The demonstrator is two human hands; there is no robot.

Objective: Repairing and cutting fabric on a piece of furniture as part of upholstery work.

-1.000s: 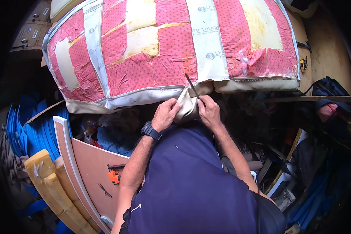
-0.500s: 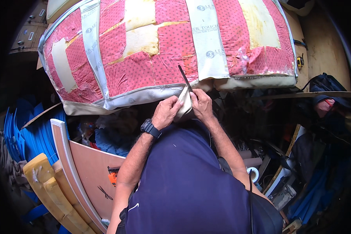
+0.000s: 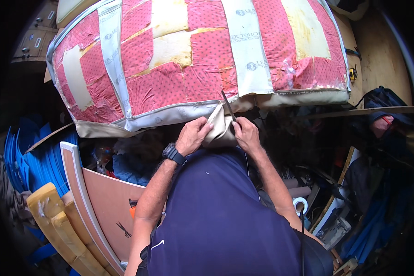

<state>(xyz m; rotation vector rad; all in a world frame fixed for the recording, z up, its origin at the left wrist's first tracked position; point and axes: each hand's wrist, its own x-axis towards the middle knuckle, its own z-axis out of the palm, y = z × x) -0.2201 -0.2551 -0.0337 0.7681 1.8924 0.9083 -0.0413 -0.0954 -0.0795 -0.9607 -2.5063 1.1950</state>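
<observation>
A large padded piece, with patches of pink dotted fabric and yellowed foam, lies upside-facing ahead of me. From its near edge a cream leather-like flap hangs down, folded. My left hand pinches the left side of this flap between thumb and fingers. Just right of it, my right hand is closed on a slim dark blade, its tip pointing up toward the padded edge. The handle is hidden in the fist, so the tool's exact kind does not show. A thin thread hangs below the right hand.
Scissors lie on a brown board at lower left. Beside it are yellow foam blocks and blue sheets. A tape measure sits at upper right. A white roll is among clutter by my right arm.
My right hand has moved right and slightly down with the blade, away from the left hand. The left hand has dropped a little, and the flap is spread wider.
</observation>
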